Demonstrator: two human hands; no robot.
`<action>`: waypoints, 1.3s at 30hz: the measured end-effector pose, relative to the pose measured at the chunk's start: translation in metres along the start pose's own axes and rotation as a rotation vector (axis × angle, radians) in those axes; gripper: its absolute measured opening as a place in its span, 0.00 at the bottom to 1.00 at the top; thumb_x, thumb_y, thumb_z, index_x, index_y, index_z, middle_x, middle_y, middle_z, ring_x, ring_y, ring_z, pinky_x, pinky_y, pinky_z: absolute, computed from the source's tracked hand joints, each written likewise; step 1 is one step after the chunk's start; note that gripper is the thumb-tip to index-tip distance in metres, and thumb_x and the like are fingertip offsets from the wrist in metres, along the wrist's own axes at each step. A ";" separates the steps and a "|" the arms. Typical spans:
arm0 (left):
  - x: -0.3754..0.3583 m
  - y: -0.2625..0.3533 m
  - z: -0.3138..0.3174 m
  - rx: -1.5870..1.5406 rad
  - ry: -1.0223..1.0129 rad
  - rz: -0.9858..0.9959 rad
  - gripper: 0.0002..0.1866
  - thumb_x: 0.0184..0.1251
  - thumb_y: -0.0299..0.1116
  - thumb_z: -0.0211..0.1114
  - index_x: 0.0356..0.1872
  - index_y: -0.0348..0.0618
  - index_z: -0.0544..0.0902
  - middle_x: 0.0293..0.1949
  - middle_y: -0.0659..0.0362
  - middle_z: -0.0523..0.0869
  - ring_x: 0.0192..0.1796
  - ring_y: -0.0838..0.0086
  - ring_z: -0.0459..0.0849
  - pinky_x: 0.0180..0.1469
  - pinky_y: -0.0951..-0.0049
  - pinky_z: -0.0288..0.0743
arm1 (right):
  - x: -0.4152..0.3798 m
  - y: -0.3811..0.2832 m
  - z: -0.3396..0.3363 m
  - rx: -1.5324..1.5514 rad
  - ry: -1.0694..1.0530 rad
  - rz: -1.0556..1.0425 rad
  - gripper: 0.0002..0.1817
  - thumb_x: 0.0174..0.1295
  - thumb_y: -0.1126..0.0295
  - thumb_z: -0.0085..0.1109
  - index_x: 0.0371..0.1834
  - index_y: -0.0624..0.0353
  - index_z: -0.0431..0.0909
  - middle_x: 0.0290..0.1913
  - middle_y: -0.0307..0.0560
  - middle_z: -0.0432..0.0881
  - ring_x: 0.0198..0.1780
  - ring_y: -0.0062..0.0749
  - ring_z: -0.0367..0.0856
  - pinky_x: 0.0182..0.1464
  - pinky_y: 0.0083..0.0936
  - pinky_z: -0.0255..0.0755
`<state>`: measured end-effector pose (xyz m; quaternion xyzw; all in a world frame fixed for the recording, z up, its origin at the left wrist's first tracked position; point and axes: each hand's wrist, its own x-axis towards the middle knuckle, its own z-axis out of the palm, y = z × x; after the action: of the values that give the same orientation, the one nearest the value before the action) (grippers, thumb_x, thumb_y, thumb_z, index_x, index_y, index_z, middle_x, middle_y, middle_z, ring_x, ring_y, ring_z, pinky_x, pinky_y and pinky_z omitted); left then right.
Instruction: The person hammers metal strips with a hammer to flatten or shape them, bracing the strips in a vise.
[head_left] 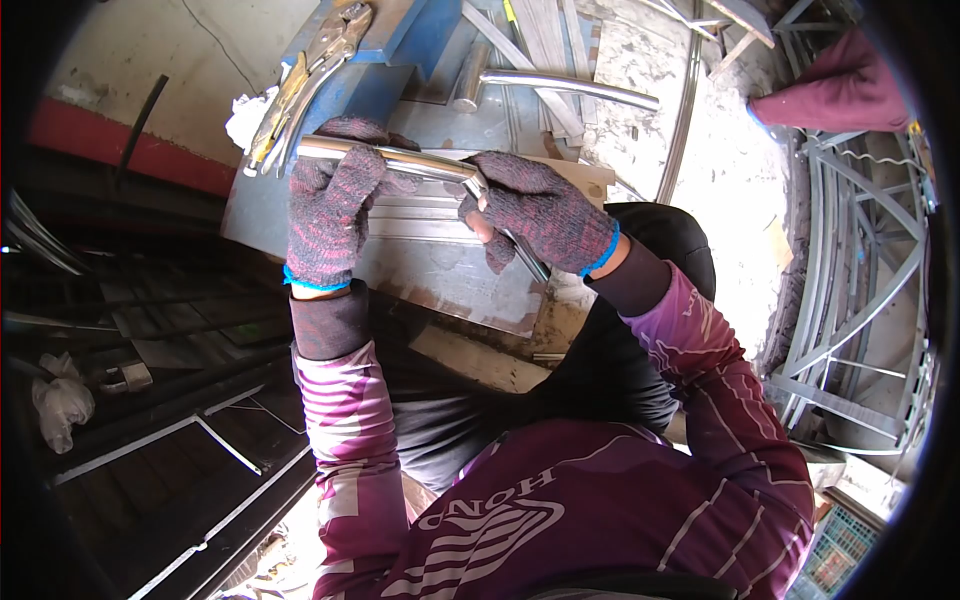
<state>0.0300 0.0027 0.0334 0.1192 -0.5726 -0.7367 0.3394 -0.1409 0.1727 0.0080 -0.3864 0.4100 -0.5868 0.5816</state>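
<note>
A shiny metal tube [420,163] runs between my two gloved hands, bending at an angle near my right hand. My left hand [335,205] wraps around its left stretch, with the fingers closed. At the bend, my right hand [545,205] grips the tube, and a darker end pokes out below the fingers. Both gloves are dark knit with blue cuffs. Beneath the hands lies a grey metal sheet [440,285] with long metal strips on it. Locking pliers [335,40] rest beyond my left hand, beside blue metal pieces [360,90].
Another shiny tube [575,86] lies among flat metal bars [545,40] at the far side. A welded metal frame [850,230] stands to the right. Another person's maroon-clothed leg [840,90] shows at upper right. Dark metal stock [170,350] and a padlock [126,377] are at left.
</note>
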 end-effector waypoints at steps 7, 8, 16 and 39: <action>0.001 -0.004 -0.005 -0.004 0.008 -0.006 0.13 0.74 0.28 0.66 0.54 0.36 0.80 0.45 0.47 0.89 0.41 0.66 0.89 0.45 0.71 0.85 | 0.000 -0.002 0.001 -0.012 0.009 0.009 0.16 0.77 0.57 0.54 0.49 0.62 0.72 0.32 0.41 0.75 0.27 0.25 0.77 0.33 0.25 0.75; 0.001 -0.005 -0.005 -0.004 0.008 -0.006 0.13 0.74 0.28 0.66 0.54 0.36 0.80 0.45 0.47 0.89 0.41 0.66 0.89 0.45 0.71 0.85 | 0.000 -0.001 0.001 -0.003 0.014 0.007 0.16 0.76 0.58 0.54 0.49 0.62 0.73 0.32 0.41 0.75 0.27 0.25 0.76 0.33 0.25 0.76; 0.001 -0.005 0.002 0.026 0.039 -0.026 0.14 0.75 0.29 0.66 0.55 0.35 0.79 0.43 0.50 0.88 0.40 0.66 0.89 0.45 0.69 0.85 | 0.000 0.004 0.002 0.048 0.020 0.006 0.15 0.77 0.59 0.53 0.52 0.61 0.74 0.33 0.41 0.76 0.26 0.25 0.76 0.32 0.24 0.77; 0.002 -0.009 -0.003 -0.023 -0.011 -0.026 0.14 0.73 0.28 0.66 0.54 0.33 0.78 0.42 0.50 0.87 0.41 0.63 0.90 0.48 0.66 0.86 | -0.001 0.002 0.003 0.082 0.062 0.008 0.15 0.76 0.60 0.55 0.54 0.61 0.74 0.34 0.44 0.77 0.26 0.26 0.75 0.33 0.26 0.77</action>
<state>0.0268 0.0001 0.0246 0.1187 -0.5644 -0.7481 0.3282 -0.1371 0.1737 0.0072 -0.3420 0.4051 -0.6124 0.5864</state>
